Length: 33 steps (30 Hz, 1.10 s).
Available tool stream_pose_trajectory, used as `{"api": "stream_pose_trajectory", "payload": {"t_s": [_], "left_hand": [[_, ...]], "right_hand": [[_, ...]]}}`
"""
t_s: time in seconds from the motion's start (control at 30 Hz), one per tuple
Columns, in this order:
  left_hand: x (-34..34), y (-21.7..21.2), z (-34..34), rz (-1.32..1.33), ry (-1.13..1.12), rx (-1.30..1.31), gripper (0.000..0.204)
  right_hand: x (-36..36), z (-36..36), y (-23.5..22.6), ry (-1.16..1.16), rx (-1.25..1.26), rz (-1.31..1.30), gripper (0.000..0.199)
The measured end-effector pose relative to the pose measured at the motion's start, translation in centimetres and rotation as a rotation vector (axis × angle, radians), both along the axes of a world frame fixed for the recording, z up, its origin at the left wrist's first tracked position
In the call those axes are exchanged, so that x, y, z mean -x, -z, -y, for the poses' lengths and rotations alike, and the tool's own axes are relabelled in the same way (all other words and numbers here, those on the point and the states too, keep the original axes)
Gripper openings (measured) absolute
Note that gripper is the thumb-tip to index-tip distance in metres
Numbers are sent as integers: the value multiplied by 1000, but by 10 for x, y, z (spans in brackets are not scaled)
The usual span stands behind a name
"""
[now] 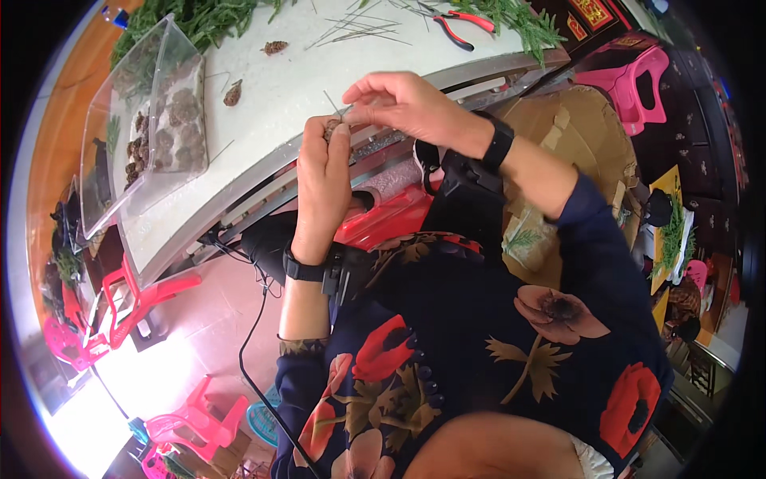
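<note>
My left hand (pixel 323 168) is closed at the table's near edge, thumb and fingers pinching a small brown pine cone (pixel 331 128), mostly hidden by the fingers. A thin wire (pixel 331 101) sticks up beside the cone. From the right, my right hand (pixel 403 108) reaches over with thumb and fingertips closed on the wire close to the cone; the exact contact is partly covered. Two loose pine cones, one nearer (pixel 233 93) and one farther (pixel 275 48), lie on the white table (pixel 263 96).
A clear plastic box (pixel 171 72) with several pine cones stands at the table's left. Loose wires (pixel 359 32), red-and-black pliers (pixel 463 28) and green sprigs (pixel 203 24) lie at the back. Cardboard (pixel 582 120) and a pink stool (pixel 638 88) are to the right.
</note>
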<state>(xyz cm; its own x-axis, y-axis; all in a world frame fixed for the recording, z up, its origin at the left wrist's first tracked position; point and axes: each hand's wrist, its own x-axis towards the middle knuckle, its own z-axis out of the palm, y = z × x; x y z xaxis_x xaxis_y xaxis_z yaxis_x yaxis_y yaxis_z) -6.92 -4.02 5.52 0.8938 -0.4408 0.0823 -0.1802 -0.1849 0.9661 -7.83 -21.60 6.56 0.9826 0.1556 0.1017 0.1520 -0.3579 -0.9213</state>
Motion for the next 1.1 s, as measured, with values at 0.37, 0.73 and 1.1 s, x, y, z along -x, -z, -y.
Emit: {"api": "stream_pose_trajectory", "payload": {"t_s": [0.37,0.73,1.1], "left_hand": [[4,17,0,-59,-11,-12,17],[-44,-16,14,199,-110,-179,32],[-183,-19,14,133,-50,-325,20]], "right_hand": [[16,-32,30,219,-652,-246,17],[-21,69,36,356,-508,-92,18],[-29,82,65,352,-686,160,11]]}}
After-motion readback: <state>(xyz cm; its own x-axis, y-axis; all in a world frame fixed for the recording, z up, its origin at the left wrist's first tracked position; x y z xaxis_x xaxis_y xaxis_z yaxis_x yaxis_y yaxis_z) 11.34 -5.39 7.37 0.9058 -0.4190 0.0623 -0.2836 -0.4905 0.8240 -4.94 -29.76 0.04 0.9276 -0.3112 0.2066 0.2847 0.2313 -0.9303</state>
